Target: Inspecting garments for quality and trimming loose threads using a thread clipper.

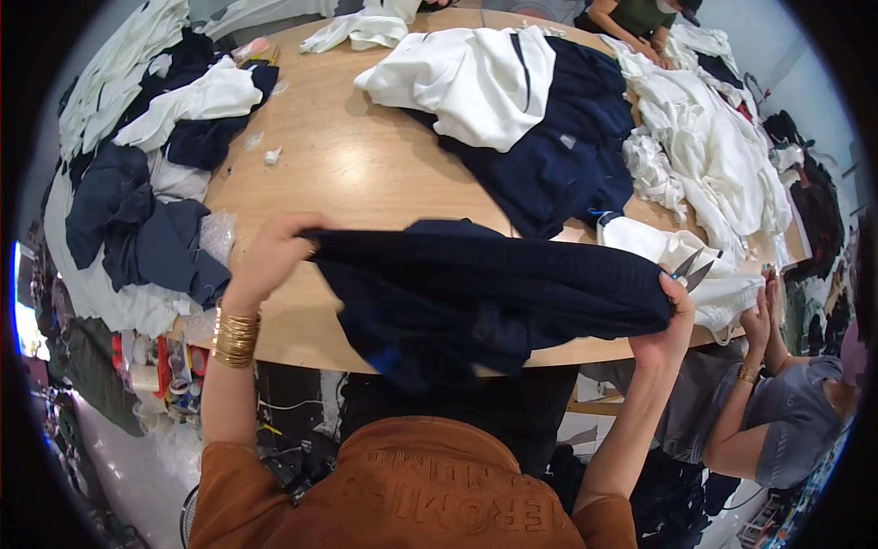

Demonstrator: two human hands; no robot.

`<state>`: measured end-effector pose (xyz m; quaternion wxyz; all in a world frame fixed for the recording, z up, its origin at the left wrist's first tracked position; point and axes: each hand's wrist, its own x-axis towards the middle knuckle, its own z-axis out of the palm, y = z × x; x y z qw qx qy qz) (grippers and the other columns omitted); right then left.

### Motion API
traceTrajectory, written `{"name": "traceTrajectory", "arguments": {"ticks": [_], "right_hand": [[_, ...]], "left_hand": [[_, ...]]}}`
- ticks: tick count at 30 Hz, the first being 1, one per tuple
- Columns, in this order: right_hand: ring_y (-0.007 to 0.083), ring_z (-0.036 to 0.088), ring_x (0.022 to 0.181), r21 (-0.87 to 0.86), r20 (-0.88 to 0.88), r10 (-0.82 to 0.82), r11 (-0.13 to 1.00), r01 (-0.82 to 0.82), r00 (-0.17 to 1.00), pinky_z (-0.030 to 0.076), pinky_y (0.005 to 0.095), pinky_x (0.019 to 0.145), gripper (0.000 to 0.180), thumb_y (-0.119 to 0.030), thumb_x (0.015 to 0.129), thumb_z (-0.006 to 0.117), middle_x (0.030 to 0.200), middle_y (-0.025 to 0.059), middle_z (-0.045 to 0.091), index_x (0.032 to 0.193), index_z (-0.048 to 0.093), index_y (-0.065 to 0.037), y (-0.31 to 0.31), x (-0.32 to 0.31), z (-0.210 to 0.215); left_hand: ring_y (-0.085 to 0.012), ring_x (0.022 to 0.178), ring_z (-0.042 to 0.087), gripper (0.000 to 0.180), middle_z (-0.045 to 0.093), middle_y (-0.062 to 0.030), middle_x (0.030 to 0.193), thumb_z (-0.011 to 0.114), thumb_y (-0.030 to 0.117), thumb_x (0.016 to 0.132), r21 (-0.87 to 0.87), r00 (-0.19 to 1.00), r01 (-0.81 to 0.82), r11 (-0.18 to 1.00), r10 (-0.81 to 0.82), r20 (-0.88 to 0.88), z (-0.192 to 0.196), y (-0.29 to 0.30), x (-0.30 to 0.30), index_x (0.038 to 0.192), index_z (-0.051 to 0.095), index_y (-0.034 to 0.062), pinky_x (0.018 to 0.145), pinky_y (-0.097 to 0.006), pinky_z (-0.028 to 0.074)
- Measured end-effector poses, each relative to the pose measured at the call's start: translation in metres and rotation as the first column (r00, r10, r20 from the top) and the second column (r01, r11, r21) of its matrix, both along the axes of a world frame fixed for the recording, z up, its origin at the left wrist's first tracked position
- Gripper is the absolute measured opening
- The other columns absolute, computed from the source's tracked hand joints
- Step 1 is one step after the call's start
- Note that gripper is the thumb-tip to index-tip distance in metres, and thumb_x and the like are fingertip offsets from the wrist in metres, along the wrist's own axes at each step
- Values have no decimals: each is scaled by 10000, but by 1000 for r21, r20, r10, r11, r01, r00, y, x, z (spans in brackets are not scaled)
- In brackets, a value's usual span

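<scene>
Left grip [277, 261], right grip [669, 320], navy garment [494, 279] (taut-edged)

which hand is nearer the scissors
Right. The right hand is close by the scissors, just below and left of them in view; the left hand is far to their left, across the navy cloth.

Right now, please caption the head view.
Left hand and right hand spread dark navy fabric at a pale wooden table.

Brown shirt [402, 494] with gold bangles [236, 339].
I see short sleeves [233, 485], raised letters [457, 509] of same brown colour, bangles many and thin around the left wrist [241, 305].
</scene>
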<state>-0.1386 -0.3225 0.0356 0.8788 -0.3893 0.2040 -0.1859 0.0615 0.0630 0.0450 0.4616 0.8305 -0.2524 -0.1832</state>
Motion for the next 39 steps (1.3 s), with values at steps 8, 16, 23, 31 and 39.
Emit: {"name": "traceTrajectory", "arguments": {"ticks": [8,16,23,31,39], "right_hand": [[206,626,800,110,-40,-114,987,118,993,500,334,770,136,-121,760,595,857,62,645,876,608,-52,-11,-22,-12],[177,564,684,98,-59,-154,982,159,986,463,295,685,87,-92,709,577,734,43,563,771,524,-64,-5,-28,-3],[193,584,747,54,-39,-126,990,128,991,476,321,744,100,-127,739,567,781,50,581,807,518,-72,-13,-33,-11],[205,599,777,38,-71,-157,986,160,985,487,329,762,137,-133,733,585,810,62,597,838,534,-61,-19,-34,-13],[169,596,754,-296,-235,-200,947,126,951,488,281,727,143,-37,704,611,787,52,567,817,525,-54,5,-15,-30]], "left_hand": [[-32,541,418,317,531,46,661,438,-31,683,-404,876,-338,850,127,-465,-5,5,9,943,617,-54,519,-170,342],[-37,533,408,296,517,43,643,424,-34,661,-411,880,-343,845,136,-455,-3,5,9,888,614,-52,513,-170,339],[-43,550,426,308,533,29,661,417,-41,646,-432,888,-276,859,56,-457,2,10,8,881,614,-70,528,-172,350],[-61,596,484,393,582,-6,716,432,-42,620,-417,859,-279,865,31,-511,4,8,1,969,600,-109,572,-175,393],[-61,651,515,362,606,-21,768,481,20,665,-191,866,-234,953,115,-487,-40,-13,-15,986,611,-85,613,-188,416]]}}
